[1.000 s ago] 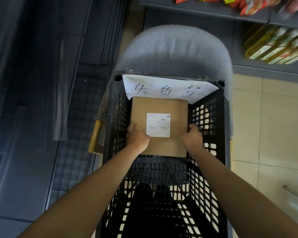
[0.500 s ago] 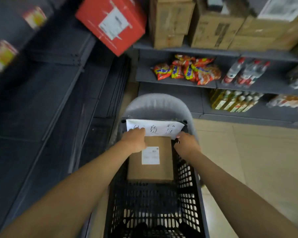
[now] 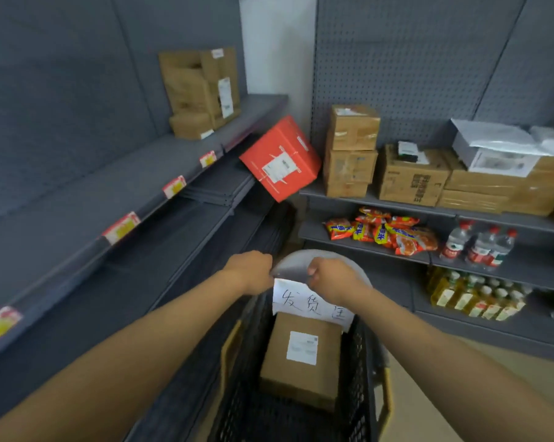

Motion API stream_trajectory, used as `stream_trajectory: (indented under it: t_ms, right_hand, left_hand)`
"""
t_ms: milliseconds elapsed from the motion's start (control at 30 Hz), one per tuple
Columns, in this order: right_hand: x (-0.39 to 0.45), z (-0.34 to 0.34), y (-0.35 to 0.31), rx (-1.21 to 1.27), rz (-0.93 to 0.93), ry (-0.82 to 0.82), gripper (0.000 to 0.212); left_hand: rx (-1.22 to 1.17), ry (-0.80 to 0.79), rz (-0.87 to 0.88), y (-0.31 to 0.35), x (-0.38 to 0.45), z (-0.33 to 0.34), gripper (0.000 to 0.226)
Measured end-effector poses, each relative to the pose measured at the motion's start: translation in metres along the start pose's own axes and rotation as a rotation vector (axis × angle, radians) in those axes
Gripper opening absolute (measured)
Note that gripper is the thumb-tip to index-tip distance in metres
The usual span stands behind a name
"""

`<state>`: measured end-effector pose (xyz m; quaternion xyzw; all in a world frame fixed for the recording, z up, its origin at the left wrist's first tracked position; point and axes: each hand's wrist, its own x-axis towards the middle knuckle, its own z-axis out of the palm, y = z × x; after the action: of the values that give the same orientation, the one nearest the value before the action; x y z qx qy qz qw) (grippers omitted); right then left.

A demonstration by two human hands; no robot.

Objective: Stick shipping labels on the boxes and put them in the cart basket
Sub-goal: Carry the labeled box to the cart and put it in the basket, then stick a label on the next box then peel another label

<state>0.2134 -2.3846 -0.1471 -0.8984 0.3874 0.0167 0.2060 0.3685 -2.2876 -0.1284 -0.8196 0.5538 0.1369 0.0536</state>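
Ahead, grey shelves line the left side and the far wall, carrying cardboard boxes, a tilted red box, snack packets and bottles. Below them stands the black cart basket, with a brown box lying inside, a white shipping label stuck on its top. A handwritten paper sign hangs at the basket's far rim. Left hand and right hand both reach that rim, each grip curled; what they pinch is unclear.
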Motion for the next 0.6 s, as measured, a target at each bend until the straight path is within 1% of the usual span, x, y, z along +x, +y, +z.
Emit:
stream_trajectory:
  t_ms: [167,300,433,600]
  right_hand:
    - [-0.061,0.027,-0.029,-0.117,-0.272,-0.004,0.026]
    - [-0.109,0.049,-0.076,-0.179,-0.477,-0.077,0.022]
    - [-0.164,0.080,-0.142,-0.233,-0.751,-0.127,0.024]
    - [-0.268,0.127,-0.251,-0.244,-1.107,-0.170,0.025]
  left_hand:
    - [-0.019,0.068,-0.164,-0.003,-0.103,0.038,0.042]
    - [-0.023,0.179,-0.309,-0.008,-0.202,0.069,0.040]
    - [-0.054,0.235,-0.512,-0.027,-0.313,0.091,0.042]
    - [-0.127,0.332,-0.862,-0.043,-0.476,0.123,0.036]
